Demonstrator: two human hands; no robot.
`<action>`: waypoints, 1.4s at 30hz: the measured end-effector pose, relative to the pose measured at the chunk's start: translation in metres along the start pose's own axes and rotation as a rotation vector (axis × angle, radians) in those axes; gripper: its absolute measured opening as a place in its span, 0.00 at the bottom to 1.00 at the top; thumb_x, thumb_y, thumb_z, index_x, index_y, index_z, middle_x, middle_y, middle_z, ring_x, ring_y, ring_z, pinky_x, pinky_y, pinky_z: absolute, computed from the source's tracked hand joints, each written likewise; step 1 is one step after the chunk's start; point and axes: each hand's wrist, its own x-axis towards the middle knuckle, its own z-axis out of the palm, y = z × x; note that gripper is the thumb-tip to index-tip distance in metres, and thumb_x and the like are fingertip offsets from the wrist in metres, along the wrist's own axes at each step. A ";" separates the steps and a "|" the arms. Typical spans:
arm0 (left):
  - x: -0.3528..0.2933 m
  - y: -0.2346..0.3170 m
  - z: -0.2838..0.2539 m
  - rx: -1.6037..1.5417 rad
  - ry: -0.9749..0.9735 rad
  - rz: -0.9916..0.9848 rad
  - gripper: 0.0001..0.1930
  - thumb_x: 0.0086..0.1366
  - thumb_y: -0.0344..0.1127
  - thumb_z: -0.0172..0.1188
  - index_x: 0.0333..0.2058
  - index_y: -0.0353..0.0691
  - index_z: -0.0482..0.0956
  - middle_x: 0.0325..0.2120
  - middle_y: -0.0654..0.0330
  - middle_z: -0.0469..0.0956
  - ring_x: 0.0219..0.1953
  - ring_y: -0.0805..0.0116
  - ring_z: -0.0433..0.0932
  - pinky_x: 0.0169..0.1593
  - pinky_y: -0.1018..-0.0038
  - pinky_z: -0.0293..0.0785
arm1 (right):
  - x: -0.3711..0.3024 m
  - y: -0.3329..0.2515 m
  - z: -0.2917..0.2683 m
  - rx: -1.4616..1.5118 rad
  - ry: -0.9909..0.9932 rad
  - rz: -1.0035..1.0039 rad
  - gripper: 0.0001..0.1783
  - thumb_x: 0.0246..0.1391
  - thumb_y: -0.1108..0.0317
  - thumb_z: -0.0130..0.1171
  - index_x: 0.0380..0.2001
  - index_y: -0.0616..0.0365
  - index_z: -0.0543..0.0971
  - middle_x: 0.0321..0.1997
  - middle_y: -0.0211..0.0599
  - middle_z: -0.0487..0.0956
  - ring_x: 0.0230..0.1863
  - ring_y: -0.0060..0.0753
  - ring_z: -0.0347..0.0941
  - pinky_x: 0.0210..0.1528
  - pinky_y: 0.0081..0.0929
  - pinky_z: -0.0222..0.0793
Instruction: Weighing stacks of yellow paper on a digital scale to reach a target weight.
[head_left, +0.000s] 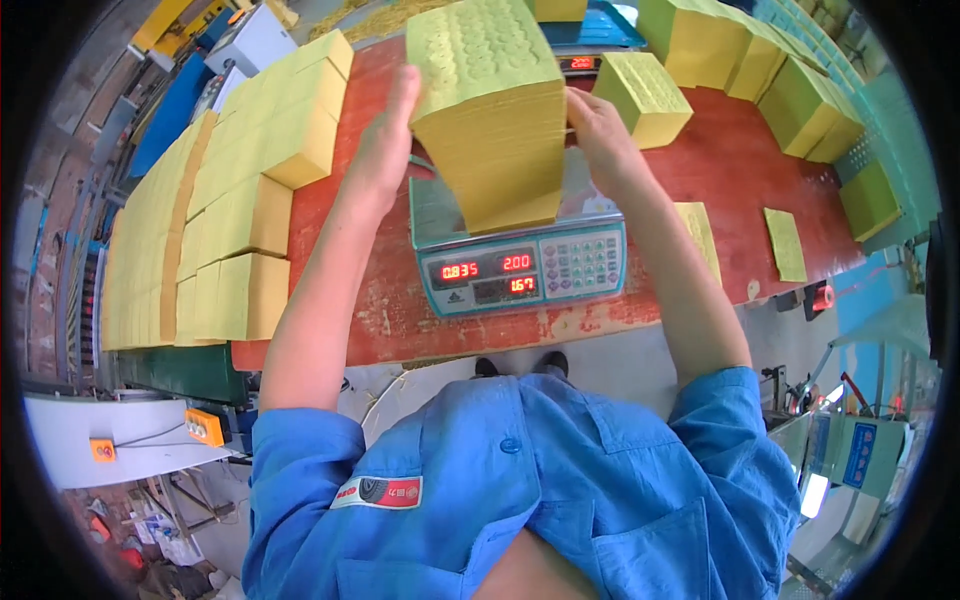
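Observation:
A tall stack of yellow paper sheets (500, 150), its top face covered in rows of punched marks, stands upright between my two hands. My left hand (385, 150) presses flat along its left side. Against the right side lies my right hand (605, 140), fingers partly hidden behind the stack. Beneath is a teal electronic scale (525, 270) with lit red digits and a keypad. The stack's lower end is over the pan; whether it bears fully on it I cannot tell.
Rows of yellow paper blocks (270, 130) fill the left of the red table (390, 325). Another punched stack (642, 95) sits behind the scale to the right. More blocks (810, 105) line the far right. Loose yellow pieces (785, 245) lie near the right edge.

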 end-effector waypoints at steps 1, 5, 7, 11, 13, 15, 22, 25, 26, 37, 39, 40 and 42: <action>0.002 -0.007 0.000 0.029 0.030 0.005 0.47 0.63 0.77 0.35 0.53 0.36 0.77 0.43 0.52 0.80 0.42 0.66 0.79 0.43 0.65 0.76 | 0.001 0.003 0.001 -0.027 0.013 0.001 0.29 0.63 0.46 0.51 0.52 0.61 0.79 0.45 0.32 0.81 0.46 0.27 0.73 0.51 0.29 0.66; -0.005 -0.034 0.023 -0.272 0.090 0.264 0.41 0.72 0.68 0.28 0.64 0.36 0.65 0.59 0.54 0.70 0.60 0.67 0.67 0.62 0.65 0.63 | 0.000 0.029 0.002 0.160 0.133 -0.057 0.35 0.64 0.42 0.49 0.62 0.58 0.70 0.61 0.37 0.72 0.58 0.29 0.68 0.58 0.30 0.61; 0.006 -0.050 0.042 -0.453 0.094 0.240 0.36 0.72 0.64 0.36 0.64 0.39 0.64 0.60 0.57 0.69 0.60 0.68 0.68 0.61 0.66 0.65 | 0.013 0.054 0.003 0.304 0.096 -0.049 0.36 0.64 0.41 0.47 0.64 0.57 0.68 0.63 0.36 0.71 0.61 0.29 0.67 0.61 0.30 0.60; 0.016 -0.073 0.062 -0.770 0.079 0.225 0.30 0.71 0.54 0.48 0.64 0.42 0.63 0.59 0.59 0.69 0.58 0.69 0.69 0.60 0.68 0.68 | -0.008 0.030 0.041 0.417 0.098 0.066 0.39 0.65 0.36 0.43 0.65 0.56 0.67 0.65 0.36 0.69 0.64 0.31 0.63 0.65 0.31 0.56; 0.028 -0.072 0.061 -0.743 0.066 0.232 0.30 0.71 0.54 0.48 0.64 0.42 0.62 0.58 0.59 0.69 0.58 0.68 0.70 0.59 0.68 0.68 | -0.005 0.030 0.040 0.481 0.079 0.093 0.39 0.65 0.36 0.43 0.64 0.56 0.68 0.63 0.39 0.71 0.62 0.31 0.66 0.62 0.32 0.60; 0.027 -0.072 0.059 -0.711 0.050 0.242 0.29 0.71 0.53 0.47 0.64 0.42 0.61 0.58 0.60 0.69 0.58 0.68 0.70 0.59 0.68 0.69 | -0.001 0.028 0.037 0.447 0.103 0.136 0.39 0.65 0.36 0.43 0.64 0.56 0.68 0.62 0.39 0.71 0.61 0.32 0.67 0.62 0.32 0.62; -0.021 -0.070 0.057 -0.660 0.087 0.228 0.35 0.73 0.60 0.37 0.67 0.39 0.57 0.66 0.55 0.60 0.67 0.65 0.59 0.68 0.65 0.54 | -0.037 0.035 0.025 0.394 0.056 -0.018 0.33 0.69 0.44 0.37 0.65 0.58 0.65 0.65 0.40 0.67 0.67 0.35 0.60 0.67 0.37 0.54; -0.058 -0.073 0.048 -0.608 0.128 0.269 0.39 0.73 0.64 0.30 0.69 0.36 0.53 0.70 0.52 0.53 0.71 0.62 0.51 0.71 0.62 0.42 | -0.073 0.030 0.019 0.305 0.066 -0.100 0.36 0.71 0.43 0.30 0.68 0.62 0.60 0.71 0.43 0.62 0.73 0.39 0.52 0.72 0.41 0.45; -0.075 -0.071 0.047 -0.579 0.169 0.253 0.41 0.73 0.65 0.26 0.70 0.35 0.51 0.71 0.51 0.50 0.73 0.60 0.48 0.72 0.59 0.37 | -0.089 0.023 0.020 0.329 0.098 -0.095 0.37 0.71 0.43 0.29 0.68 0.62 0.58 0.72 0.44 0.60 0.75 0.41 0.50 0.72 0.44 0.43; -0.152 -0.064 0.066 -0.554 0.310 0.353 0.34 0.75 0.57 0.31 0.64 0.33 0.61 0.58 0.45 0.69 0.60 0.56 0.70 0.61 0.60 0.66 | -0.165 0.015 0.015 0.463 0.049 -0.063 0.35 0.71 0.45 0.31 0.67 0.63 0.61 0.71 0.45 0.62 0.74 0.41 0.52 0.72 0.43 0.44; -0.155 -0.065 0.064 -0.519 0.361 0.365 0.31 0.75 0.54 0.32 0.63 0.34 0.62 0.56 0.46 0.72 0.56 0.57 0.73 0.57 0.62 0.69 | -0.168 0.020 0.010 0.458 0.050 -0.060 0.34 0.71 0.46 0.32 0.66 0.63 0.62 0.70 0.45 0.63 0.73 0.41 0.53 0.72 0.41 0.45; -0.155 -0.066 0.063 -0.517 0.359 0.362 0.31 0.75 0.54 0.32 0.63 0.34 0.62 0.56 0.46 0.72 0.56 0.57 0.73 0.57 0.62 0.69 | -0.169 0.021 0.010 0.461 0.053 -0.058 0.34 0.71 0.46 0.32 0.66 0.63 0.62 0.70 0.45 0.63 0.73 0.41 0.53 0.72 0.41 0.45; -0.155 -0.066 0.063 -0.503 0.386 0.339 0.30 0.75 0.52 0.33 0.62 0.33 0.62 0.55 0.45 0.72 0.55 0.57 0.74 0.57 0.62 0.70 | -0.171 0.021 0.009 0.460 0.035 -0.066 0.33 0.71 0.48 0.33 0.66 0.62 0.63 0.70 0.45 0.64 0.73 0.41 0.54 0.71 0.40 0.47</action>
